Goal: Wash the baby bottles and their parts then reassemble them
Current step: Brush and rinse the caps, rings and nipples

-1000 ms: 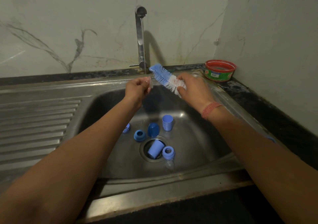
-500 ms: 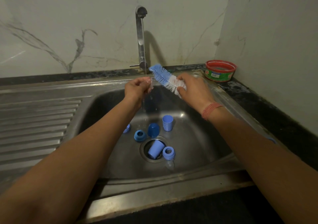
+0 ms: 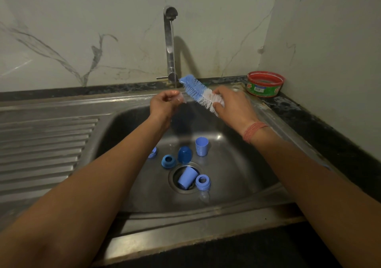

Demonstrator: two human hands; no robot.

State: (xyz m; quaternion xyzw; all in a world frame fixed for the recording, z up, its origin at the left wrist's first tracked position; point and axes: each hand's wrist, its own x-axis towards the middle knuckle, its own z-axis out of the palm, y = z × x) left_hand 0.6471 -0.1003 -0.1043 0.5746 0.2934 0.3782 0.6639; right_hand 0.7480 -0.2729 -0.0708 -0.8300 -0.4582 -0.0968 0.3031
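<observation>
The left hand (image 3: 165, 103) is up under the thin stream from the tap (image 3: 170, 43), fingers curled and pinching a small clear teat (image 3: 179, 97) right in the water. Just beside it, the right hand (image 3: 233, 105) grips the bottle brush (image 3: 199, 91) low on its white bristles, the blue bristled end tilting up and away toward the tap base, close to the left fingertips but not touching them. Below both hands, down in the sink (image 3: 243, 171), the blue parts wait: an upright cap (image 3: 201, 146), a darker inverted cap (image 3: 185, 154), a ring (image 3: 168, 161), another ring (image 3: 203, 182), and a cap lying tipped in the drain (image 3: 186, 177). Out past the right hand, a red-rimmed tub (image 3: 265, 83) sits on the counter corner
</observation>
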